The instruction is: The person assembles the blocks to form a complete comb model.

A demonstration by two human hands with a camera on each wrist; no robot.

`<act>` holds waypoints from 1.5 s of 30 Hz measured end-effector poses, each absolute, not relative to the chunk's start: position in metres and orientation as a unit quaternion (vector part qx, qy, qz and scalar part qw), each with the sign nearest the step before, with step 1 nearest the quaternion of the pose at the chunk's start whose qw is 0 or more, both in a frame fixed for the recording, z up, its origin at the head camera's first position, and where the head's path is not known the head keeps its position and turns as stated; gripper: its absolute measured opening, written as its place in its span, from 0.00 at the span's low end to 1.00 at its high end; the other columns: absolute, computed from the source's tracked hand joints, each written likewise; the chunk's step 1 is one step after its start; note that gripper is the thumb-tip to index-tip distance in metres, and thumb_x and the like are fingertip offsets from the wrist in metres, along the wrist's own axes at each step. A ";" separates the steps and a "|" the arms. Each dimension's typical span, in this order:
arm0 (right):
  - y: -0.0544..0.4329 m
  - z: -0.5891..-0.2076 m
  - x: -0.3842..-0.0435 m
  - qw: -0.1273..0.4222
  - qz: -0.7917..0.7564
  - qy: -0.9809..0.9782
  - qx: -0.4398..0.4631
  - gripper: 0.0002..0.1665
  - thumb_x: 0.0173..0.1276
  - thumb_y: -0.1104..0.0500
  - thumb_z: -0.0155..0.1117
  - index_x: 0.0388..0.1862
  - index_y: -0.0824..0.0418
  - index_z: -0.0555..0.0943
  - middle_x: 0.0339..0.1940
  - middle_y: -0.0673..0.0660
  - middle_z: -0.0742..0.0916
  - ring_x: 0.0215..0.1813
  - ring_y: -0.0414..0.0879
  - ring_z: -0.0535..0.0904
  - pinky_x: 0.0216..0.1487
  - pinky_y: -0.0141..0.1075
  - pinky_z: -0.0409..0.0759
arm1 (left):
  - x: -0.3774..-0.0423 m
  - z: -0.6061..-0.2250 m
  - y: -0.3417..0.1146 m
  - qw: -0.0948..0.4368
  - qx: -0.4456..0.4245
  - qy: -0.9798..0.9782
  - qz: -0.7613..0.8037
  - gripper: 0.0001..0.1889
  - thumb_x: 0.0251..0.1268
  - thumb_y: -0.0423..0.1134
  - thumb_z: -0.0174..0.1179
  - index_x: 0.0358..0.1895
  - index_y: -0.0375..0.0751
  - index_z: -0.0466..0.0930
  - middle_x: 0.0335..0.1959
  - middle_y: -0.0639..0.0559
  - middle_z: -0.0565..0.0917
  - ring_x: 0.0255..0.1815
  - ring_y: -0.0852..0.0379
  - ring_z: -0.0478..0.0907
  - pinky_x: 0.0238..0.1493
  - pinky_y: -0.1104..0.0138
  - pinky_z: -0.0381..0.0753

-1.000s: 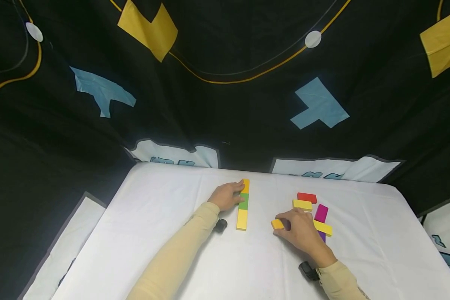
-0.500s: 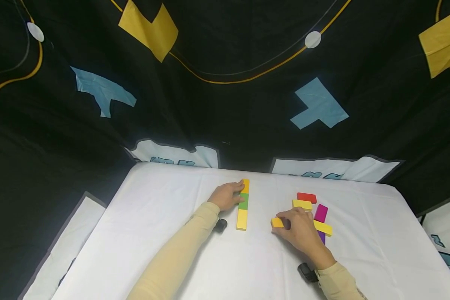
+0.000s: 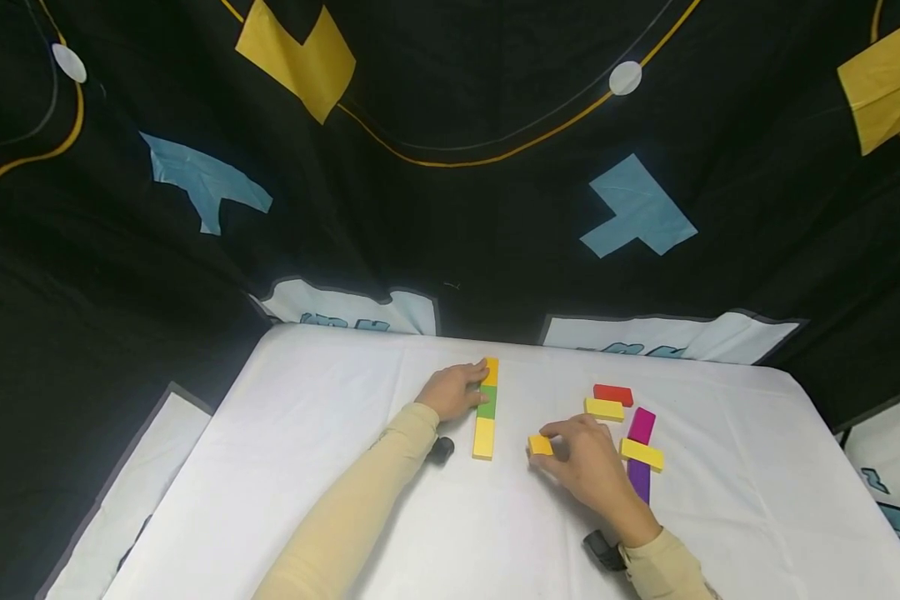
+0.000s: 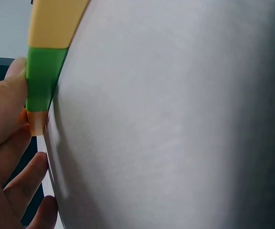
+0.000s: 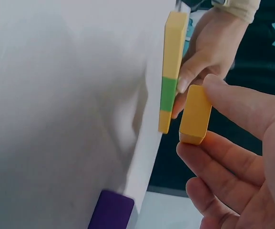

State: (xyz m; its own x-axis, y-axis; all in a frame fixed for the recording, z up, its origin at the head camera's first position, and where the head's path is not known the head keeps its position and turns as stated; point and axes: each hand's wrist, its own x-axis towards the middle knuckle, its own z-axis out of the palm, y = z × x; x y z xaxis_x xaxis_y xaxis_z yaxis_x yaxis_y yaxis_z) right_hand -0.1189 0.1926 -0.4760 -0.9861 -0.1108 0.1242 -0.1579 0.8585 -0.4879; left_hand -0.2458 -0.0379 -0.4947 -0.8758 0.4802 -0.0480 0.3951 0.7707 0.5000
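Observation:
A straight row on the white table holds an orange block (image 3: 492, 372), a green block (image 3: 487, 402) and a yellow block (image 3: 483, 439), end to end. My left hand (image 3: 452, 392) rests along the row's left side. Its thumb touches the green block and a finger reaches the orange one, with part of the contact hidden. To the right of the row, my right hand (image 3: 588, 460) pinches another orange block (image 5: 196, 114) between thumb and fingers. Whether this block touches the cloth I cannot tell.
Right of my right hand lie a red block (image 3: 612, 395), a yellow block (image 3: 604, 409), a magenta block (image 3: 642, 425) and a purple block (image 3: 639, 481). A second loose yellow block (image 3: 642, 454) lies crosswise between the magenta and purple ones. Behind the table hangs a black curtain (image 3: 450, 233).
My right hand has moved left with the pinched orange block, closer to the row, uncovering more of the purple and crosswise yellow blocks. The left hand stays in place.

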 end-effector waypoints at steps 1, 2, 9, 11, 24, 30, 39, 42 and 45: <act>0.191 -0.475 -0.118 0.045 0.257 -0.963 0.071 0.26 0.49 0.49 0.84 0.47 0.56 0.89 0.40 0.50 0.89 0.52 0.48 0.76 0.50 0.44 0.75 | -0.246 -0.494 -0.038 0.088 0.232 0.937 0.245 0.30 0.69 0.49 0.64 0.71 0.45 0.72 0.76 0.56 0.66 0.75 0.50 0.65 0.77 0.58 0.62; 0.189 -0.475 -0.118 0.045 0.257 -0.963 0.073 0.26 0.49 0.49 0.84 0.47 0.56 0.89 0.40 0.50 0.89 0.51 0.48 0.77 0.51 0.44 0.74 | -0.246 -0.494 -0.038 0.089 0.232 0.937 0.245 0.30 0.69 0.49 0.64 0.72 0.45 0.72 0.76 0.56 0.65 0.75 0.50 0.64 0.77 0.58 0.62; 0.176 -0.472 -0.113 0.061 0.250 -0.963 0.082 0.26 0.49 0.47 0.84 0.45 0.56 0.90 0.37 0.49 0.89 0.49 0.48 0.78 0.49 0.43 0.72 | -0.248 -0.493 -0.039 0.094 0.230 0.938 0.243 0.30 0.69 0.48 0.64 0.72 0.46 0.71 0.77 0.56 0.65 0.76 0.50 0.63 0.77 0.59 0.61; 0.173 -0.473 -0.111 0.067 0.250 -0.962 0.089 0.25 0.49 0.47 0.84 0.44 0.56 0.90 0.37 0.48 0.90 0.48 0.47 0.78 0.48 0.42 0.72 | -0.248 -0.493 -0.039 0.096 0.228 0.938 0.243 0.30 0.69 0.49 0.64 0.72 0.46 0.71 0.77 0.57 0.64 0.76 0.51 0.63 0.77 0.59 0.61; 0.153 -0.476 -0.103 0.084 0.230 -0.964 0.104 0.25 0.47 0.47 0.85 0.42 0.56 0.90 0.34 0.48 0.90 0.45 0.45 0.78 0.44 0.39 0.74 | -0.246 -0.496 -0.036 0.096 0.227 0.938 0.244 0.30 0.69 0.49 0.64 0.72 0.47 0.72 0.76 0.58 0.65 0.76 0.52 0.64 0.77 0.60 0.61; 0.145 -0.477 -0.101 0.085 0.230 -0.963 0.114 0.24 0.47 0.47 0.85 0.41 0.56 0.90 0.33 0.47 0.90 0.44 0.44 0.77 0.44 0.38 0.75 | -0.246 -0.496 -0.036 0.096 0.226 0.938 0.246 0.30 0.69 0.49 0.64 0.72 0.47 0.72 0.76 0.58 0.66 0.76 0.52 0.64 0.77 0.60 0.61; 0.133 -0.475 -0.101 0.079 0.229 -0.962 0.126 0.22 0.48 0.48 0.85 0.39 0.57 0.90 0.33 0.47 0.90 0.42 0.43 0.76 0.40 0.37 0.74 | -0.245 -0.494 -0.037 0.093 0.224 0.939 0.243 0.30 0.69 0.49 0.64 0.72 0.47 0.72 0.76 0.58 0.65 0.76 0.52 0.64 0.77 0.59 0.61; 0.129 -0.476 -0.101 0.080 0.228 -0.962 0.131 0.22 0.48 0.48 0.85 0.39 0.57 0.90 0.33 0.48 0.90 0.41 0.43 0.76 0.39 0.36 0.73 | -0.245 -0.493 -0.037 0.095 0.222 0.939 0.245 0.30 0.69 0.49 0.64 0.72 0.47 0.72 0.76 0.58 0.65 0.76 0.52 0.64 0.77 0.59 0.61; 0.126 -0.477 -0.102 0.082 0.225 -0.961 0.137 0.22 0.47 0.47 0.85 0.38 0.58 0.90 0.33 0.48 0.90 0.40 0.42 0.76 0.39 0.36 0.73 | -0.244 -0.492 -0.037 0.097 0.219 0.939 0.246 0.30 0.69 0.50 0.64 0.72 0.48 0.72 0.76 0.58 0.65 0.76 0.52 0.63 0.77 0.59 0.61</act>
State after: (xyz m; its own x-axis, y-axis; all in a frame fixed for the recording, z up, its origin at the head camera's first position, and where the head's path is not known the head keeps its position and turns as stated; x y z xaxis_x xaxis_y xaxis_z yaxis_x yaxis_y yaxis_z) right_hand -0.1024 0.1257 -0.4766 -0.9489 -0.2265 0.2197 -0.3005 0.8611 -0.4101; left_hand -0.2443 -0.0371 -0.4921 -0.8856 0.4585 -0.0748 0.3631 0.7836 0.5040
